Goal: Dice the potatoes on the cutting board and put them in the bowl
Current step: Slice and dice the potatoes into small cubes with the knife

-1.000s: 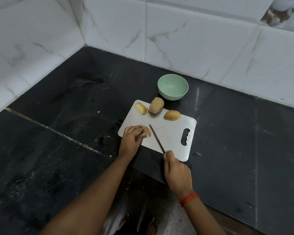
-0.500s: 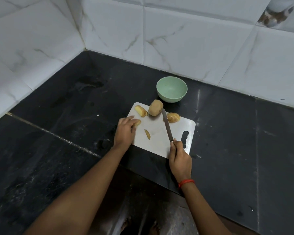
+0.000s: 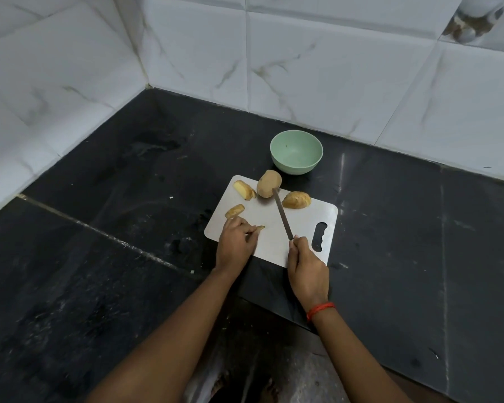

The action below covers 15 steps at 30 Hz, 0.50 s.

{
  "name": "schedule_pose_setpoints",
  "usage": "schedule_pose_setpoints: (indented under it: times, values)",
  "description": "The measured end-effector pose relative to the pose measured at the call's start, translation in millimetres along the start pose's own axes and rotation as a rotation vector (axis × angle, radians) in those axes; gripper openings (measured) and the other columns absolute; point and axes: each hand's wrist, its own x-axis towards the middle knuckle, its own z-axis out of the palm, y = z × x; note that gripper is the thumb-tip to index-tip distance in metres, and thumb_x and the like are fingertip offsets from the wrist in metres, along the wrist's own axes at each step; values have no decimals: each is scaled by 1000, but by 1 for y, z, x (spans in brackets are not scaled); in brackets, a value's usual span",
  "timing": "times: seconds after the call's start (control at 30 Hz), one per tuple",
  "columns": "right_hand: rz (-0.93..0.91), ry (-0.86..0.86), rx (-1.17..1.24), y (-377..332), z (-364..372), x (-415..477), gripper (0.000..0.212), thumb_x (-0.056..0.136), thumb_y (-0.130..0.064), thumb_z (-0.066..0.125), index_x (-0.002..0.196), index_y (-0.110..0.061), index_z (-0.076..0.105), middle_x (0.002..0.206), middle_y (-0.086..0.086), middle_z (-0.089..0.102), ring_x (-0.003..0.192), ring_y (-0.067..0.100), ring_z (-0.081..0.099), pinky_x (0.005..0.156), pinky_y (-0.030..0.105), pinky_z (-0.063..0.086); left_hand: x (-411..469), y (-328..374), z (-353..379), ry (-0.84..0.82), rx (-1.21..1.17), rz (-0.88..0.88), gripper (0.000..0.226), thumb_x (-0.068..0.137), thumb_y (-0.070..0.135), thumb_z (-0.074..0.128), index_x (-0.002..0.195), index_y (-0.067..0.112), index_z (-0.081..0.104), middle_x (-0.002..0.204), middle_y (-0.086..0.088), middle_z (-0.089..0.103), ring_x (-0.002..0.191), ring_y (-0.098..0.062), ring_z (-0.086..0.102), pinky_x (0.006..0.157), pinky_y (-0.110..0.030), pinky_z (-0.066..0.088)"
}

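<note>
My left hand (image 3: 236, 242) rests on the near left part of the cutting board (image 3: 303, 228), fingers curled, with the fingertips pinching a thin potato slice (image 3: 260, 228) that pokes out to the right of them. My right hand (image 3: 307, 263) sits at the board's near edge, wrapped firmly round the handle of the knife (image 3: 282, 216). The blade runs from that hand away and slightly left across the board, and its tip reaches the near side of the whole potato (image 3: 269, 183). I cannot tell whether it actually touches the skin.

The whole potato lies at the far edge of the board. Just left of it is a cut wedge (image 3: 244, 189) with its pale face up. To its right, on the other side of the blade, lies a potato half (image 3: 296, 200). A smaller wedge (image 3: 234, 211) lies near the left edge, just beyond my left knuckles.

The green bowl (image 3: 296, 167) stands on the dark bench (image 3: 128, 228) just past the board's far edge, close behind the whole potato. The board's grip slot faces right. A red thread (image 3: 320, 309) circles my right wrist. A white marbled tile wall (image 3: 332, 68) closes the bench's far and left sides.
</note>
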Motion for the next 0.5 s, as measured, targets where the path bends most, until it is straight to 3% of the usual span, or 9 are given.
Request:
schedule_pose_setpoints:
  times: [0.17,0.27,0.5]
  values:
    - [-22,-170,-97,-16,1,-8,20,105,-36,32,94,-20,38,67,3,62,57,35,60,50,40,49,-9,-3,1,48,-117,-15,20,94,28,72,101,10,79,93,5,60,93,-14,49,77,-19,39]
    - [-17,-229,-136,-19,4,-16,19,106,-34,33,93,-21,34,65,3,61,57,34,60,47,34,39,-8,-3,2,48,-140,-33,20,93,30,72,100,13,80,91,9,57,94,-12,48,75,-10,33]
    - [-15,-246,-277,-30,10,-15,14,103,-26,41,93,-21,34,62,3,57,49,33,56,43,29,31,-6,-2,2,31,-93,-15,23,95,32,69,101,13,79,94,5,59,95,-14,47,75,-19,33]
